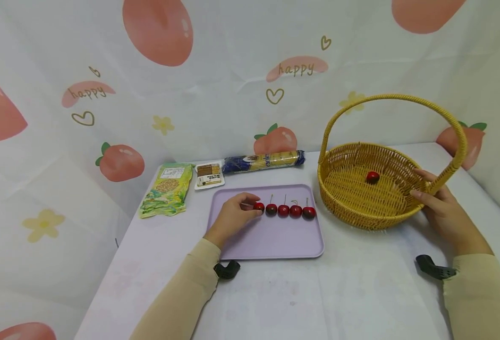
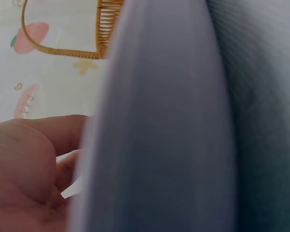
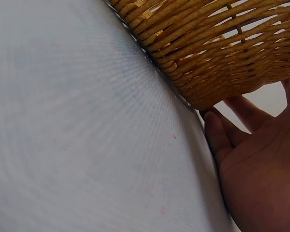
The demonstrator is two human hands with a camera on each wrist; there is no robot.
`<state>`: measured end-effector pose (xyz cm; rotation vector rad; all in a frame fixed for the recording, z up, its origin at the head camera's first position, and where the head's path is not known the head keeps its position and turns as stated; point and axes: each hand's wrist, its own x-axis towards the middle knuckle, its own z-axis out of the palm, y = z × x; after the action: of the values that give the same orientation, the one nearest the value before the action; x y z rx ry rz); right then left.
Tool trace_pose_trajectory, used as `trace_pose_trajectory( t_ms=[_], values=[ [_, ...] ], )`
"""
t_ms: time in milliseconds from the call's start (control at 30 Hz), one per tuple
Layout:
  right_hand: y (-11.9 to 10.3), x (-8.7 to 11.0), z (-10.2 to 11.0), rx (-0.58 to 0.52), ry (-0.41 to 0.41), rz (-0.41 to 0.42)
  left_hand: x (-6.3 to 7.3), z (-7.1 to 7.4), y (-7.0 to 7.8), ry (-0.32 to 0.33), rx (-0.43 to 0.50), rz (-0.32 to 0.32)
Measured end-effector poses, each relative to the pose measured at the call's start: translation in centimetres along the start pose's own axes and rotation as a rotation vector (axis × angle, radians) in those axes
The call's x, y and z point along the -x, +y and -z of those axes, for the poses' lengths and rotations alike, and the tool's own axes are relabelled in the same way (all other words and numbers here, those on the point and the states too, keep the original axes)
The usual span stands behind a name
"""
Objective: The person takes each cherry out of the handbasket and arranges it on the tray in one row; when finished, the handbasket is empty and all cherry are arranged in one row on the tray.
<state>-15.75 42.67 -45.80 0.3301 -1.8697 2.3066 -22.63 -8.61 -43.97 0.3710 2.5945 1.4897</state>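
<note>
A row of several dark red cherries [image 1: 283, 210] lies across the lilac tray [image 1: 271, 243], most with stems upward. My left hand [image 1: 234, 212] reaches over the tray's left side and pinches the leftmost cherry [image 1: 258, 206] between thumb and fingers. In the left wrist view the tray's blurred edge [image 2: 154, 121] hides those fingertips and the cherry. On the right, my right hand [image 1: 445, 212] holds the rim of a yellow woven basket [image 1: 362, 219], thumb on the inner side. A single cherry [image 1: 372, 177] lies inside the basket, whose tall handle [image 1: 396, 97] arches above.
Behind the tray lie a long blue and yellow packet [image 1: 264, 162], a small white and brown sachet [image 1: 209, 175] and a green and yellow bag [image 1: 166, 191]. A printed cloth backdrop [image 1: 224, 113] rises at the table's rear. The basket stands just right of the tray.
</note>
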Motion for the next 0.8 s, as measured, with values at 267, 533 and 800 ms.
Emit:
trace_pose_trajectory(
  t_ms=[267, 533, 800],
  values=[
    [0.08, 0.15, 0.07, -0.027, -0.008, -0.002, 0.11, -0.23, -0.01, -0.022, -0.003, -0.013],
    [-0.03, 0.07, 0.03, -0.021, -0.013, 0.02, 0.28, -0.07, 0.38, -0.016, -0.015, 0.012],
    [0.01, 0.05, -0.13, -0.033, -0.02, 0.011, 0.42, 0.27, 0.61, 0.0, -0.016, 0.01]
  ],
)
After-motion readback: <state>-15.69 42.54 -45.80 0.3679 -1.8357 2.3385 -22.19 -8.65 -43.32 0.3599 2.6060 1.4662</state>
